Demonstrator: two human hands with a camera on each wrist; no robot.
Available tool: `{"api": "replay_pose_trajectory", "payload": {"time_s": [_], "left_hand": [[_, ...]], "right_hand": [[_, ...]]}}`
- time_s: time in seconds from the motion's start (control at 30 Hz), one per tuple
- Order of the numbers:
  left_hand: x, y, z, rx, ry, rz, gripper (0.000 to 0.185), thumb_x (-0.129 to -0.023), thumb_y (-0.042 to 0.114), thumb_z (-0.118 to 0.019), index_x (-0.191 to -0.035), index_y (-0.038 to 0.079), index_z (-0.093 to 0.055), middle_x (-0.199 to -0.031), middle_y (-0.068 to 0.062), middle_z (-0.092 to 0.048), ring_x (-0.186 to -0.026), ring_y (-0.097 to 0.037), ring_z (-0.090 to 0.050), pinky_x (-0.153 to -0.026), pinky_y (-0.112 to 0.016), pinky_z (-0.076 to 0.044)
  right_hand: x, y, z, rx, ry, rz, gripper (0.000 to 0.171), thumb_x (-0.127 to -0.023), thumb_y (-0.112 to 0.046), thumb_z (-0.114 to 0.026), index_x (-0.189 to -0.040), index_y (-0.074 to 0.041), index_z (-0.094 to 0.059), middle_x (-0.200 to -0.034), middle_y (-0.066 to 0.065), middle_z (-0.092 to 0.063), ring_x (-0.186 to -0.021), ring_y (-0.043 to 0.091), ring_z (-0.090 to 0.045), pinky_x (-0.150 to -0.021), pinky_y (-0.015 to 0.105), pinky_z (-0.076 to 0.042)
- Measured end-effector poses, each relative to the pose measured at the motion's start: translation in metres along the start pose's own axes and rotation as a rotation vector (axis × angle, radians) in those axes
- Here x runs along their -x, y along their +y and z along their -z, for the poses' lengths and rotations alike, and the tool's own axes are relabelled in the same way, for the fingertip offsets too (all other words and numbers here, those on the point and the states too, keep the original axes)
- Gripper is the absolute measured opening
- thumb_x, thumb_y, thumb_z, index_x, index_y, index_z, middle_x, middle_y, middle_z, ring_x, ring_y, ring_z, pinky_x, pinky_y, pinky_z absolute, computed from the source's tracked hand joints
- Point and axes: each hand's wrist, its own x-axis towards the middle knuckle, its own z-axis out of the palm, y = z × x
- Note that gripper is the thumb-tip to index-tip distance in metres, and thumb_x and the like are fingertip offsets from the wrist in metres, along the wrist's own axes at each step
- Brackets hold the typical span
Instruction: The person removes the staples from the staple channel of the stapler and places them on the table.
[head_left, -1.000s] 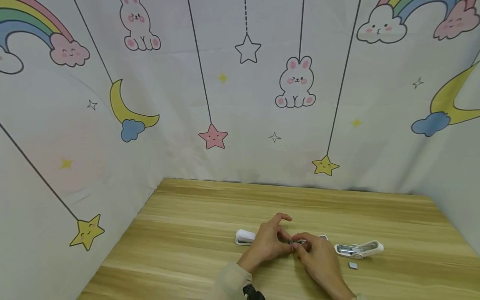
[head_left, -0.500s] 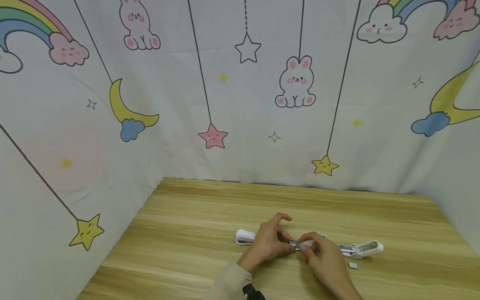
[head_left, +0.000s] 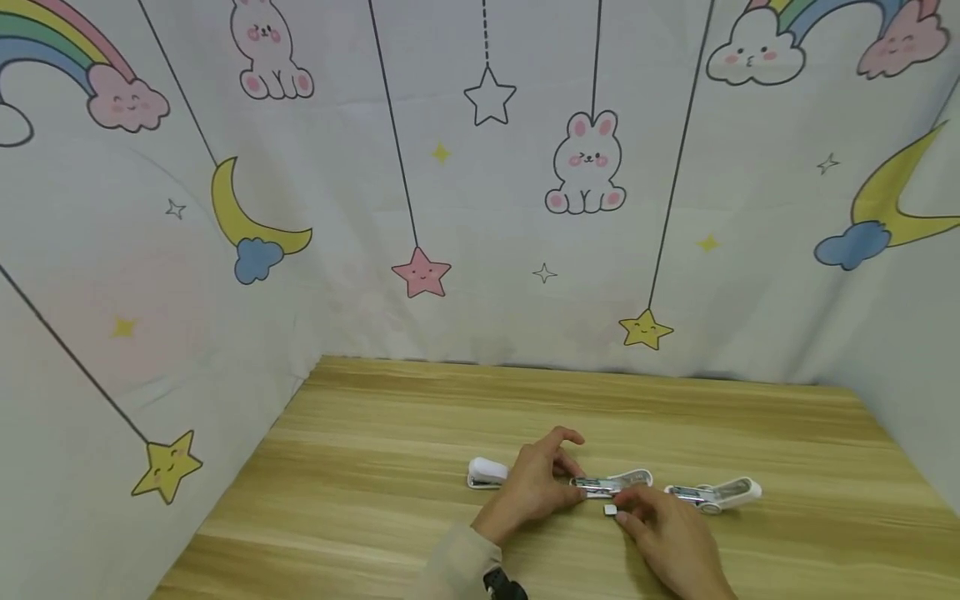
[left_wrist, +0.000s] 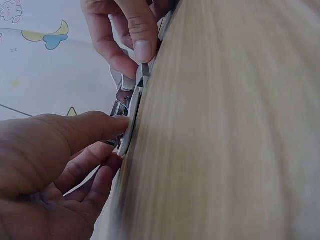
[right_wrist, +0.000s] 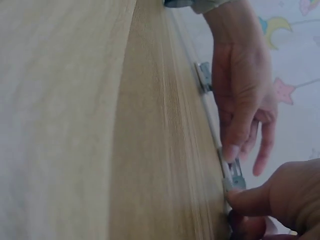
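Note:
A small white stapler lies opened out on the wooden table, its metal magazine facing up. My left hand pinches its near-left end; in the left wrist view the thumb presses on the stapler with the fingers curled beneath. My right hand sits just in front of the stapler. It pinches a small grey staple block at its fingertips, and that block sits against the table edge in the left wrist view. The right wrist view shows both hands at the stapler.
A closed white stapler lies left of my left hand. Another opened white stapler lies to the right. Printed cloth walls enclose the table on three sides. A dark band circles my left wrist.
My right hand has drawn back from over the middle stapler toward me, uncovering its magazine, and a staple block shows at its fingertips. The left hand has stayed put.

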Motion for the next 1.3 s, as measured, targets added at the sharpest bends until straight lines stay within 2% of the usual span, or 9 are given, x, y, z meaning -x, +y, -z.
{"api": "replay_pose_trajectory", "payload": {"time_s": [0.3, 0.4, 0.57, 0.7, 0.8, 0.9, 1.0, 1.17, 1.3], "left_hand": [[0.001, 0.004, 0.0, -0.05, -0.021, 0.004, 0.062, -0.076, 0.003, -0.084, -0.13, 0.016, -0.057, -0.093, 0.008, -0.073, -0.089, -0.006, -0.067, -0.088, -0.027, -0.052], [0.006, 0.008, 0.007, -0.072, -0.013, 0.012, 0.06, -0.076, 0.005, -0.084, -0.128, 0.019, -0.058, -0.097, 0.007, -0.072, -0.095, -0.01, -0.067, -0.088, -0.028, -0.052], [0.014, 0.018, 0.03, -0.072, 0.024, -0.011, 0.058, -0.079, 0.006, -0.082, -0.128, 0.024, -0.058, -0.103, 0.003, -0.073, -0.103, -0.018, -0.067, -0.091, -0.033, -0.053], [0.022, 0.02, 0.064, -0.124, 0.044, -0.089, 0.06, -0.083, 0.012, -0.081, -0.135, 0.025, -0.054, -0.112, 0.002, -0.073, -0.112, -0.021, -0.067, -0.093, -0.036, -0.053], [0.031, 0.015, 0.094, -0.149, 0.049, -0.105, 0.063, -0.085, 0.014, -0.08, -0.139, 0.029, -0.05, -0.119, 0.004, -0.071, -0.118, -0.022, -0.064, -0.095, -0.041, -0.052], [0.041, 0.005, 0.121, -0.146, 0.041, -0.087, 0.067, -0.086, 0.011, -0.079, -0.142, 0.032, -0.047, -0.123, 0.004, -0.07, -0.121, -0.022, -0.062, -0.098, -0.046, -0.05], [0.054, -0.008, 0.138, -0.136, 0.017, -0.05, 0.07, -0.087, 0.007, -0.077, -0.143, 0.034, -0.045, -0.123, 0.004, -0.069, -0.121, -0.02, -0.062, -0.098, -0.048, -0.049], [0.068, -0.034, 0.141, -0.063, -0.044, 0.0, 0.07, -0.087, 0.001, -0.074, -0.144, 0.029, -0.044, -0.126, -0.004, -0.069, -0.122, -0.024, -0.062, -0.1, -0.052, -0.048], [0.071, -0.049, 0.13, -0.024, -0.02, 0.026, 0.067, -0.085, 0.0, -0.075, -0.142, 0.022, -0.047, -0.117, -0.006, -0.072, -0.115, -0.028, -0.065, -0.099, -0.051, -0.05]], "right_hand": [[0.002, 0.0, 0.0, -0.002, 0.008, -0.015, 0.017, -0.084, -0.018, -0.081, -0.096, -0.028, -0.074, -0.07, -0.014, -0.06, -0.059, 0.004, -0.047, -0.057, 0.025, -0.036], [0.002, -0.003, 0.0, -0.019, 0.052, 0.037, 0.019, -0.083, -0.016, -0.082, -0.096, -0.027, -0.074, -0.071, -0.015, -0.061, -0.06, 0.002, -0.046, -0.058, 0.024, -0.036], [-0.004, -0.012, 0.001, -0.122, 0.151, 0.191, 0.024, -0.082, -0.009, -0.082, -0.1, -0.022, -0.073, -0.073, -0.015, -0.061, -0.05, -0.001, -0.039, -0.05, 0.022, -0.035], [-0.014, -0.023, 0.002, -0.236, 0.143, 0.244, 0.027, -0.084, -0.007, -0.08, -0.106, -0.021, -0.071, -0.08, -0.012, -0.063, -0.052, -0.002, -0.051, -0.05, 0.022, -0.043], [-0.024, -0.035, -0.001, -0.303, 0.103, 0.264, 0.031, -0.086, -0.009, -0.079, -0.112, -0.023, -0.069, -0.087, -0.008, -0.066, -0.064, 0.0, -0.061, -0.055, 0.024, -0.051], [-0.035, -0.048, -0.009, -0.333, 0.06, 0.323, 0.036, -0.086, -0.013, -0.08, -0.118, -0.025, -0.067, -0.093, -0.008, -0.069, -0.075, 0.004, -0.065, -0.062, 0.025, -0.054], [-0.045, -0.063, -0.021, -0.339, 0.019, 0.408, 0.042, -0.086, -0.014, -0.08, -0.123, -0.026, -0.064, -0.1, -0.01, -0.07, -0.085, 0.009, -0.066, -0.069, 0.028, -0.055], [-0.061, -0.09, -0.044, -0.361, -0.055, 0.48, 0.049, -0.085, -0.011, -0.08, -0.128, -0.025, -0.061, -0.104, -0.011, -0.071, -0.096, 0.014, -0.066, -0.078, 0.037, -0.054], [-0.071, -0.111, -0.061, -0.399, -0.142, 0.466, 0.047, -0.087, -0.01, -0.078, -0.128, -0.024, -0.06, -0.106, -0.007, -0.072, -0.102, 0.02, -0.066, -0.084, 0.044, -0.052]]}}
